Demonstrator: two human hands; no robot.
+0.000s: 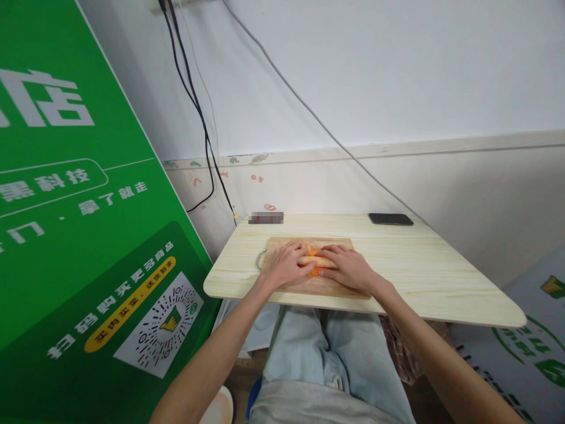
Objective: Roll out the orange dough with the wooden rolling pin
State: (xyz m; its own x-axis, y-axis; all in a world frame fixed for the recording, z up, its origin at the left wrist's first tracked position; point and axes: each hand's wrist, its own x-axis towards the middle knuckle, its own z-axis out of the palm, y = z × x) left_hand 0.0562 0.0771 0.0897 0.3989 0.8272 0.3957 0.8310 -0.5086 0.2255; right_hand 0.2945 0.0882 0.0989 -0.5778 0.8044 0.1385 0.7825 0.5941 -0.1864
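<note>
A wooden cutting board (304,287) with a metal handle lies at the table's front edge. On it is a flattened orange piece (315,272) that looks like dough or clay, mostly covered. A pale rolling pin (318,261) crosses over the orange piece, its ends hidden beneath my hands. My left hand (286,263) presses on the pin's left part, fingers curved over it. From the other side my right hand (348,268) holds the right part, thumb near me and fingers over the top.
A black phone (391,219) lies at the table's back right, and a blurred dark item (265,218) at the back left. Cables (205,123) hang along the wall. A green sign (101,235) stands at left. The pale wood table (441,288) has a rounded right corner.
</note>
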